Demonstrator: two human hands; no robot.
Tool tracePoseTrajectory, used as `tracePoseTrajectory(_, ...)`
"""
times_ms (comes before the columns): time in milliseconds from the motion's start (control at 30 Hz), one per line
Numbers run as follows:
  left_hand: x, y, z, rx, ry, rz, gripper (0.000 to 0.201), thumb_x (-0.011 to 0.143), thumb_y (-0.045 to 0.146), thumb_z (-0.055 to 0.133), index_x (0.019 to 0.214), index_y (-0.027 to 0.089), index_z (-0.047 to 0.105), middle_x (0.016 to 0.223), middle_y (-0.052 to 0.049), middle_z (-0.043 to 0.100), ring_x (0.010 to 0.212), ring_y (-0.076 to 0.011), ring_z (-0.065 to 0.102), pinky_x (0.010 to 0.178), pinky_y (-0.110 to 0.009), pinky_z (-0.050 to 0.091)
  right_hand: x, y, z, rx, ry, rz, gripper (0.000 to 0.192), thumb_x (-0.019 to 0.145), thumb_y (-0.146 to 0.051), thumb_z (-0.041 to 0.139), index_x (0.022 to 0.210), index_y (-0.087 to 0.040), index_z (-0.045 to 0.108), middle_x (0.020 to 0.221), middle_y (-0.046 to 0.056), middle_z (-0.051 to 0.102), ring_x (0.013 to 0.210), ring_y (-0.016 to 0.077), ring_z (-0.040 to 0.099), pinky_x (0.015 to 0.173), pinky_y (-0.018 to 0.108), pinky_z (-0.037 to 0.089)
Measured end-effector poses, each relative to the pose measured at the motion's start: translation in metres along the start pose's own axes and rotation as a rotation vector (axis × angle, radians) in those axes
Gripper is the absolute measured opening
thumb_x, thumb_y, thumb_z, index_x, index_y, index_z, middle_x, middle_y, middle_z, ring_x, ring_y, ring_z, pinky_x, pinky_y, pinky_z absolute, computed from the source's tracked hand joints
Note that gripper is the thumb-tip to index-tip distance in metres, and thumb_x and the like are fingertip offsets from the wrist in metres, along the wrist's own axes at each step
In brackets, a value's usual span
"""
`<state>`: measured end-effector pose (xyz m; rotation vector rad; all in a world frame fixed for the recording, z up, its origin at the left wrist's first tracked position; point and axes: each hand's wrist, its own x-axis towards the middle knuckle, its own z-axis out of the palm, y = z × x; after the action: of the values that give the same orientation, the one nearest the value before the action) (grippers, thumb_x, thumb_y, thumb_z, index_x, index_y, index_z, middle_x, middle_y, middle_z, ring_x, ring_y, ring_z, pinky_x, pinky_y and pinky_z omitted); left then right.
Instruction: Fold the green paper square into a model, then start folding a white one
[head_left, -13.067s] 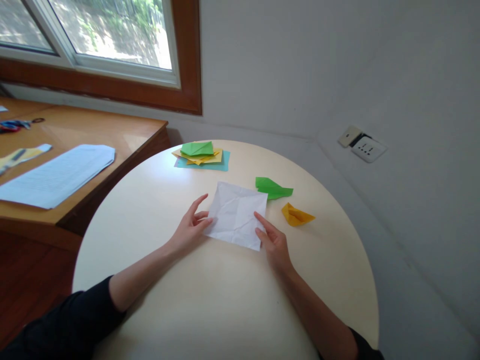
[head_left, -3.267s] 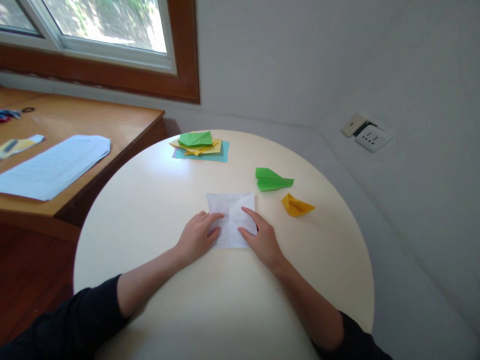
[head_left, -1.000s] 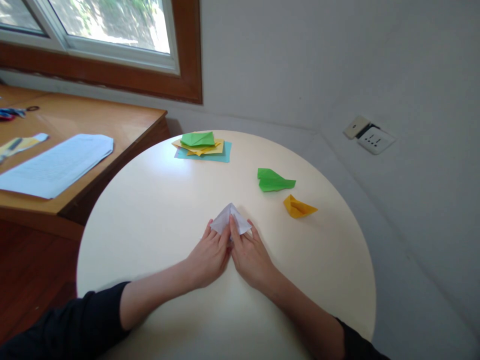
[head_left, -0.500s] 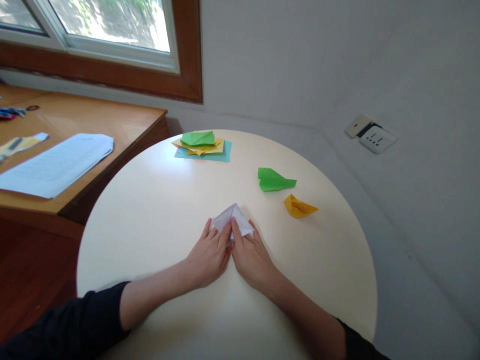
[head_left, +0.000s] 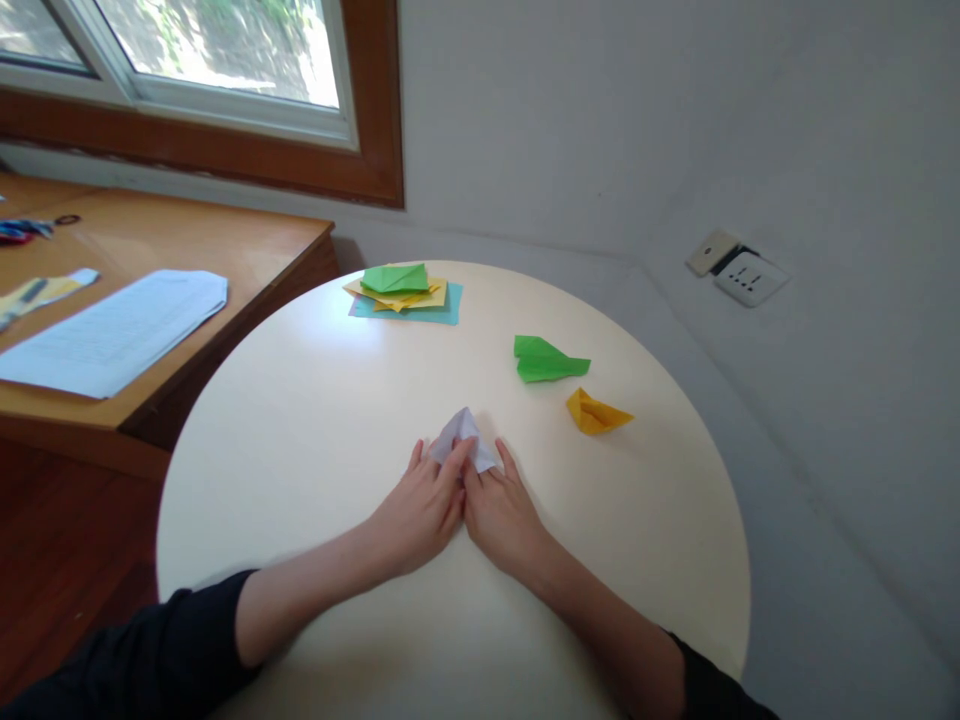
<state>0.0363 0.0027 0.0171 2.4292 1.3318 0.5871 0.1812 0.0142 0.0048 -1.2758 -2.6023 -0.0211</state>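
Note:
A white sheet of paper (head_left: 466, 436), folded to a small triangle, lies on the round cream table (head_left: 315, 420). My left hand (head_left: 420, 505) and my right hand (head_left: 504, 510) rest side by side on its near part, fingers pressing it flat against the table. Only the paper's far tip shows past my fingertips. A folded green paper shape (head_left: 546, 360) and a folded orange paper shape (head_left: 596, 412) lie to the right, apart from my hands.
A stack of coloured paper sheets (head_left: 405, 292) sits at the table's far edge. A wooden desk (head_left: 225, 250) with a white printed sheet (head_left: 112, 330) stands to the left under a window. A wall socket (head_left: 739, 275) is on the right wall.
The open white sheet has been folded down to a small triangle. Over the last second my fingers slid slightly forward over it, covering more of the paper.

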Motion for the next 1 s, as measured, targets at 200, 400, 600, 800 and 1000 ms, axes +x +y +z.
tracePoseTrajectory(200, 0.000, -0.003, -0.019, -0.272, 0.129, -0.164, 0.057, 0.089, 0.028, 0.038, 0.139, 0.015, 0.013, 0.120, -0.019, 0.055, 0.097, -0.0226, 0.062, 0.082, -0.039, 0.050, 0.001, -0.001, -0.005, -0.009, -0.053, 0.021, 0.050, 0.086, -0.012, 0.039, 0.135, -0.004, 0.033, 0.116, 0.019, 0.061, 0.114, 0.0231, 0.052, 0.107, 0.050, 0.020)
tracePoseTrajectory(400, 0.007, -0.023, -0.030, -0.283, 0.202, -0.317, 0.045, 0.086, 0.030, 0.042, 0.128, 0.016, 0.035, 0.106, -0.012, 0.065, 0.086, -0.0215, 0.064, 0.075, -0.035, 0.049, -0.001, -0.001, -0.002, -0.063, -0.023, -0.010, 0.051, 0.084, -0.009, 0.042, 0.135, -0.009, 0.036, 0.129, 0.019, 0.050, 0.125, 0.0282, 0.041, 0.105, 0.052, 0.022)
tracePoseTrajectory(600, 0.015, -0.033, -0.030, -0.162, 0.177, -0.333, 0.025, 0.081, 0.029, 0.047, 0.101, 0.019, 0.058, 0.089, -0.004, 0.066, 0.077, -0.0175, 0.059, 0.070, -0.029, 0.046, -0.002, 0.000, 0.002, -0.085, 0.003, -0.030, 0.047, 0.084, -0.008, 0.043, 0.130, -0.011, 0.043, 0.132, 0.021, 0.047, 0.125, 0.0281, 0.041, 0.105, 0.052, 0.023)
tracePoseTrajectory(800, 0.021, -0.038, -0.024, -0.105, 0.128, -0.344, 0.016, 0.079, 0.026, 0.047, 0.083, 0.017, 0.060, 0.078, -0.003, 0.062, 0.069, -0.0161, 0.055, 0.061, -0.026, 0.041, 0.000, -0.001, 0.001, -0.107, -0.004, -0.030, 0.046, 0.084, -0.008, 0.041, 0.130, -0.011, 0.044, 0.131, 0.020, 0.048, 0.124, 0.0289, 0.042, 0.104, 0.051, 0.026)
tracePoseTrajectory(1000, 0.022, -0.039, -0.021, 0.009, 0.087, -0.344, 0.013, 0.080, 0.025, 0.048, 0.077, 0.017, 0.058, 0.076, -0.003, 0.060, 0.069, -0.0160, 0.054, 0.059, -0.025, 0.038, 0.000, -0.001, 0.000, -0.123, -0.003, -0.037, 0.047, 0.084, -0.007, 0.041, 0.131, -0.011, 0.043, 0.131, 0.022, 0.047, 0.123, 0.0292, 0.043, 0.103, 0.051, 0.027)
